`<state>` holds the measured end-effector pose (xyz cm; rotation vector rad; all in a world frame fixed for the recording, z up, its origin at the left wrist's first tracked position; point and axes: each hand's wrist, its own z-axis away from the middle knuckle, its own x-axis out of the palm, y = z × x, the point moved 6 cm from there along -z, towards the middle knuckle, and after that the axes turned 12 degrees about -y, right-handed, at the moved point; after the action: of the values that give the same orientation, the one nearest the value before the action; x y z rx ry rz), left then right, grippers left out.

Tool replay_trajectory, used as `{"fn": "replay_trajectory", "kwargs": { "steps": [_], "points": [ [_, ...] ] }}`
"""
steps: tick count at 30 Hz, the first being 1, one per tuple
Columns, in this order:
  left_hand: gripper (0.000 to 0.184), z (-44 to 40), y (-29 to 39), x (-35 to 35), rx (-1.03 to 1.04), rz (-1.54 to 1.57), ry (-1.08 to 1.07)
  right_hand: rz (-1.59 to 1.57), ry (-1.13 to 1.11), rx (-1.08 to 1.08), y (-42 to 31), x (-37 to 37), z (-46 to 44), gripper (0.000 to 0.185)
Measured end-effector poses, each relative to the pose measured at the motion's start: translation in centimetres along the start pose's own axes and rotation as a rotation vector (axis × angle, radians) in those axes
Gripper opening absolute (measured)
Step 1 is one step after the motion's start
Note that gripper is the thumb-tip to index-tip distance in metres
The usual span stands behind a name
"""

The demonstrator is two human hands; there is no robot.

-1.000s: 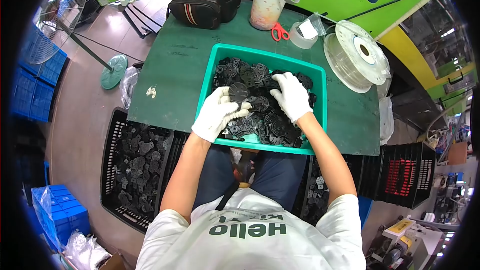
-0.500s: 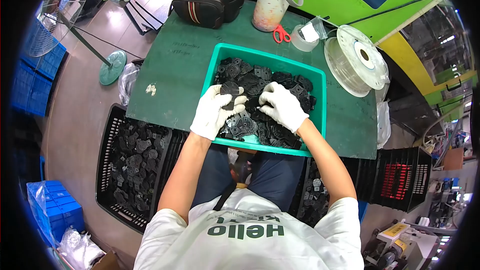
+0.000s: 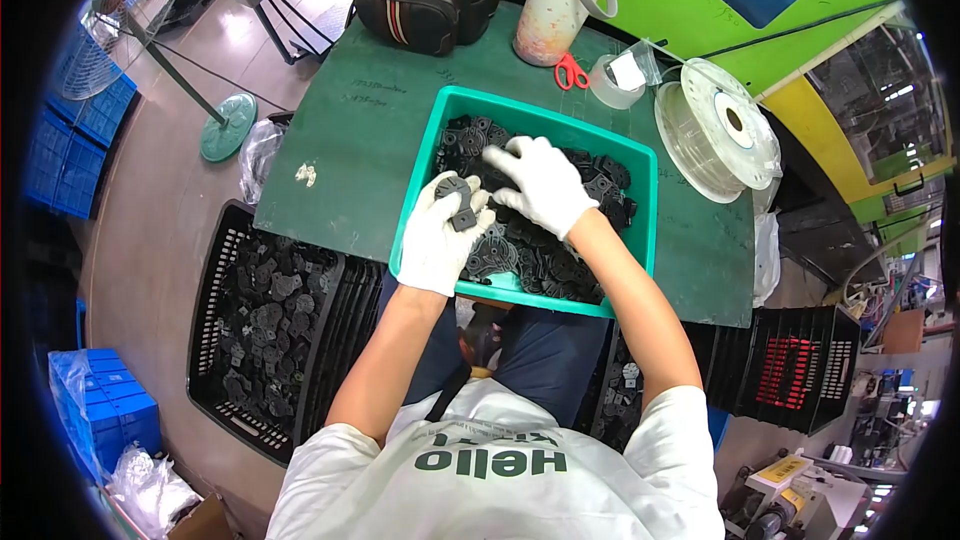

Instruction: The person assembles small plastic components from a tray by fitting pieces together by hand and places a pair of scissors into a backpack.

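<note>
My left hand (image 3: 432,245), in a white glove, is closed around a black plastic part (image 3: 460,208) with a rounded body and a squarer end. It holds the part over the near left side of a green bin (image 3: 651,230). My right hand (image 3: 545,185), also gloved, is above the middle of the bin with its fingers apart, their tips slightly blurred and pointing toward the left hand. I see nothing in its fingers. Many similar black parts (image 3: 492,255) lie heaped in the bin beneath both hands.
The bin stands on a green table (image 3: 330,155). Behind it are a black backpack (image 3: 425,0), a bottle (image 3: 552,15), red scissors (image 3: 571,72), a tape roll (image 3: 617,83) and a large white spool (image 3: 715,130). A black crate (image 3: 205,340) of parts sits at lower left.
My right hand has lifted off the parts and moved left, its fingers spreading. My left hand has lowered a little, and the held part now shows a different face.
</note>
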<state>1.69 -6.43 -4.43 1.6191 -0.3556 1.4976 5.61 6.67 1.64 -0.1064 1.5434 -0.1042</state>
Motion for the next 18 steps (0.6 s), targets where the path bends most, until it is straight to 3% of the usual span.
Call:
{"fn": "replay_trajectory", "kwargs": {
  "steps": [2,4,6,8,12,15,18],
  "points": [
    [0.033,-0.2,-0.1,-0.6,0.006,0.011,0.021,-0.055,0.008,-0.048,0.1,1.0,-0.7,0.037],
    [0.031,-0.3,0.0,-0.8,0.019,0.016,-0.01,-0.013,-0.006,0.035,0.9,1.4,-0.4,0.025],
    [0.031,0.1,0.1,-0.2,0.002,-0.02,0.0,-0.203,0.172,0.121,2.1,0.9,1.2,0.023],
    [0.031,-0.1,0.0,-0.3,0.009,-0.022,0.001,-1.087,0.14,0.372,3.7,1.9,3.3,0.024],
    [0.033,0.0,-0.2,0.0,-0.004,-0.021,-0.013,-1.721,0.223,0.391,3.3,2.7,5.9,0.039],
    [0.034,-0.1,-0.3,-0.2,-0.01,-0.009,-0.011,-1.917,0.231,0.374,2.9,4.1,6.5,0.04],
    [0.035,-0.1,-0.3,-0.2,-0.016,0.02,-0.002,-1.881,0.281,0.423,3.0,5.2,6.8,0.04]
  ]
}}
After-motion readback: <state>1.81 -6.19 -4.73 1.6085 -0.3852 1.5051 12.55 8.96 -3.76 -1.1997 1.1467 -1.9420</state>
